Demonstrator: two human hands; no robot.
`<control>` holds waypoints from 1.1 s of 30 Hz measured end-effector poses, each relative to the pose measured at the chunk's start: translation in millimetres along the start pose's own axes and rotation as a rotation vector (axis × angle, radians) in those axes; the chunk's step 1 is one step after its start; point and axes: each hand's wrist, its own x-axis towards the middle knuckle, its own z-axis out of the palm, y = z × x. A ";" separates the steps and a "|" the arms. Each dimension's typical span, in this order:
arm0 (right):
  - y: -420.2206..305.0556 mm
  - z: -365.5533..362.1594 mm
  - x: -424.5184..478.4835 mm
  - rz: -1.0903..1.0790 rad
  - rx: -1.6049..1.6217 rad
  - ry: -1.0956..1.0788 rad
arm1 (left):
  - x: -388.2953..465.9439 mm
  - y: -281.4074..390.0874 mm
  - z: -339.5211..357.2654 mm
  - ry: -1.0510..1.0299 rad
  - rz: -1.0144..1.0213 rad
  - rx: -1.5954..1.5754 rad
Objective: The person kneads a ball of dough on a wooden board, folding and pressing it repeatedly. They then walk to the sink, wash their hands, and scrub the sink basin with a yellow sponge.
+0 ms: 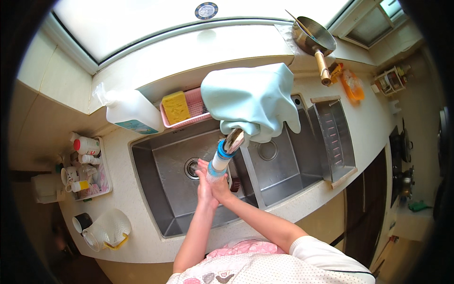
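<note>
Both my hands are together under a faucet nozzle with blue rings (pixel 220 160), over the left basin of a double steel sink (pixel 166 142). My left hand (pixel 204 184) lies against my right hand (pixel 220 186), palm to palm or nearly so. The nozzle partly hides the fingers. Water seems to run onto them. No object shows between them. A light blue rubber glove or cloth (pixel 252 99) is draped over the faucet above. A brown brush (pixel 235 184) sits just right of my hands, partly hidden.
Behind the sink are a white pump bottle (pixel 133 110) and a yellow sponge (pixel 176 107) in a pink basket (pixel 195 103). A glass pitcher (pixel 110 227) and dark cup (pixel 82 222) stand left. A steel rack (pixel 333 138) spans the right side; a pan (pixel 314 35) rests on the ledge.
</note>
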 end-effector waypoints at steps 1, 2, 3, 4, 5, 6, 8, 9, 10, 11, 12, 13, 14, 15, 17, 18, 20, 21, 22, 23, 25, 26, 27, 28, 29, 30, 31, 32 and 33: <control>-5.6 11.9 -0.3 0.091 0.063 -0.045 | -3.3 14.2 -6.2 -0.081 -0.063 -0.071; -11.2 21.6 0.0 0.283 0.630 -0.013 | 48.5 -17.0 -75.4 -0.079 -0.073 -0.272; -14.7 20.6 9.7 0.478 1.195 0.058 | 47.9 -19.2 -68.7 -0.165 -0.088 -0.257; -3.9 16.2 16.8 0.518 1.372 0.033 | 30.8 -12.5 -48.8 -0.245 -0.086 -0.237; 14.4 13.1 23.0 0.596 1.417 0.060 | 13.1 -6.3 -24.6 -0.327 -0.086 -0.210; 30.7 14.3 26.1 0.691 1.400 0.094 | 1.7 -2.8 -10.6 -0.404 -0.068 -0.184; 52.7 17.8 27.3 0.796 1.250 0.114 | 3.9 -20.0 -6.5 -0.134 -0.098 -0.300; 53.9 21.4 26.1 0.783 1.074 0.059 | 7.5 -26.4 -12.2 0.004 -0.110 -0.366; 54.2 22.4 24.8 0.761 0.891 0.008 | 10.6 -31.2 -22.9 -0.016 -0.126 -0.374; 54.1 26.4 23.4 0.729 0.711 -0.041 | 12.7 -35.1 -34.6 -0.038 -0.144 -0.381; 53.4 28.4 21.7 0.598 0.519 -0.049 | 11.8 -35.9 -33.7 -0.065 -0.170 -0.387; 52.4 30.8 19.0 0.463 0.329 -0.054 | 11.2 -38.1 -31.3 0.063 -0.173 -0.344; 51.4 32.6 16.5 0.324 0.142 -0.057 | 9.6 -41.5 -28.4 0.190 -0.178 -0.299; 51.8 31.8 18.1 0.180 -0.045 -0.057 | 5.4 -40.2 -17.6 0.314 -0.183 -0.254; 61.6 11.4 22.5 -0.196 -0.567 -0.074 | -10.8 -34.6 11.2 0.332 -0.153 -0.269; 50.8 11.5 20.1 -0.225 -0.512 -0.064 | -9.3 -36.3 5.6 0.312 -0.128 -0.302; 11.7 22.6 10.5 0.284 0.052 -0.060 | 9.7 -35.5 -26.1 0.145 -0.125 -0.301; 4.8 22.2 7.9 0.420 0.345 0.020 | 14.2 -35.8 -29.0 0.098 -0.103 -0.350; -0.1 22.2 6.5 0.557 0.638 0.101 | 17.8 -36.8 -32.4 0.051 -0.079 -0.400; -2.2 22.7 6.3 0.694 0.928 0.185 | 20.2 -38.4 -36.3 0.005 -0.054 -0.449; 18.9 11.8 19.9 0.840 1.143 0.384 | -0.5 -39.9 -15.6 -0.187 -0.098 -0.655; 46.7 8.4 14.3 0.666 1.438 0.192 | -1.1 -45.2 -9.8 -0.238 -0.142 -0.701; 43.8 10.9 13.7 0.711 1.352 0.175 | 0.4 -49.4 -12.1 -0.281 -0.174 -0.757; 41.1 14.0 13.5 0.757 1.268 0.153 | 6.7 -44.7 -12.3 -0.092 -0.184 -0.705; 37.9 18.3 10.1 0.806 1.188 0.132 | 10.6 -47.2 -22.9 -0.075 -0.223 -0.672; 29.5 20.1 16.2 0.842 0.815 0.106 | 15.1 -47.6 -31.0 -0.064 -0.261 -0.640; 25.3 21.7 20.2 0.856 0.442 0.079 | 19.1 -49.7 -38.0 -0.052 -0.300 -0.607; 29.4 21.0 23.0 0.694 0.213 0.015 | 23.4 -53.2 -43.1 -0.021 -0.319 -0.542; 45.5 18.5 20.5 0.540 0.114 -0.005 | 24.8 -53.3 -40.1 0.009 -0.346 -0.472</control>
